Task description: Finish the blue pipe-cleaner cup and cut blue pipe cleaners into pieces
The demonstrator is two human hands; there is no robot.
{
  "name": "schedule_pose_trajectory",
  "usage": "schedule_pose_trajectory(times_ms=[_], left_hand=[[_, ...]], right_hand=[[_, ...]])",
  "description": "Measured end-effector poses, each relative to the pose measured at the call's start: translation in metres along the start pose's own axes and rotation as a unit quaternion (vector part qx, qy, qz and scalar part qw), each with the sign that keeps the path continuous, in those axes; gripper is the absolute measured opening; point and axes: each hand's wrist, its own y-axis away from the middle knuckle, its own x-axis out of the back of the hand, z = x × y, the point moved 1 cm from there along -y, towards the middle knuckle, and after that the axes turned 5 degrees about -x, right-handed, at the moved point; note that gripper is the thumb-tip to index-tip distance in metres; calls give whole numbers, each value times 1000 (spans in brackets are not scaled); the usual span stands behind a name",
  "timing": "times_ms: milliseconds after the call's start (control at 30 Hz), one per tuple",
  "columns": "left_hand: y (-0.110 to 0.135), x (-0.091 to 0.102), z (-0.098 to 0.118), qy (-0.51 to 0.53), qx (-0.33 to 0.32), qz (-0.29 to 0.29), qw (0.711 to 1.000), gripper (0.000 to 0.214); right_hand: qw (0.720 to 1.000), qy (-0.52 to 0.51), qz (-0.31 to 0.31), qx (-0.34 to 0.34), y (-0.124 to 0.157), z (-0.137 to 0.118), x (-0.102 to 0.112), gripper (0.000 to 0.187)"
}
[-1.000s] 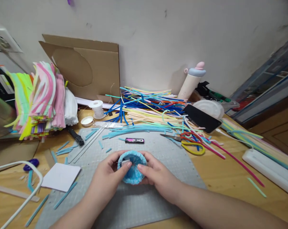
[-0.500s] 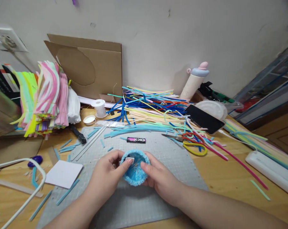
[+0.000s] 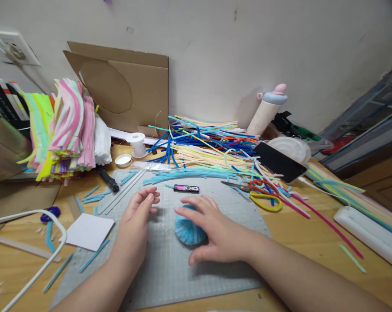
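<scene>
A light-blue fuzzy cup made of pipe cleaners (image 3: pixel 186 230) rests on the grey cutting mat (image 3: pixel 170 277), its ribbed outside facing up. Over its right side is my right hand (image 3: pixel 212 229), fingers and thumb spread around it; whether the fingertips touch it I cannot tell. My left hand (image 3: pixel 139 212) hovers to the left of the cup, fingers loosely bent and apart, with nothing visible in it. Just beyond the cup lies a small black and pink lighter-like piece marked OKX (image 3: pixel 186 189). The cup's inside is hidden.
Scissors (image 3: pixel 264 197) lie at the mat's right, near a phone (image 3: pixel 278 161). A pile of pipe cleaners (image 3: pixel 208 143) spans the back. At left are a white card (image 3: pixel 90 232), cut blue pieces and a white curved tube (image 3: pixel 61 234). Cardboard (image 3: pixel 144 91) leans on the wall.
The blue cup was held in both hands with its hollow facing me; now it sits turned over on the mat. My left hand has moved away leftward, and my right hand has spread open.
</scene>
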Motion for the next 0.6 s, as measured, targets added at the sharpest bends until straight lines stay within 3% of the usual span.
schedule_pose_trajectory(times_ms=[67, 167, 233, 300, 367, 433, 500, 600], left_hand=[[-1, 0, 0, -1, 13, 5, 1000, 34], [0, -1, 0, 0, 21, 3, 1000, 33], [0, 0, -1, 6, 24, 5, 1000, 32], [0, 0, -2, 11, 27, 17, 999, 30], [-1, 1, -4, 18, 30, 31, 999, 29], [-1, 1, -4, 25, 32, 40, 998, 29], [-1, 1, -5, 28, 34, 38, 998, 30], [-1, 0, -7, 30, 37, 29, 998, 31]], right_hand=[[997, -25, 73, -11, -1, 4, 0, 69], [966, -78, 234, -75, -2, 11, 3, 39], [950, -72, 284, -109, -2, 13, 5, 32], [968, -19, 229, -97, -2, 10, 4, 35], [991, 59, 106, -63, -2, 3, -1, 43], [991, 119, 5, -53, -2, -5, -7, 53], [986, 145, -40, -70, -2, -10, -12, 57], [983, 149, -53, -92, -3, -13, -16, 53]])
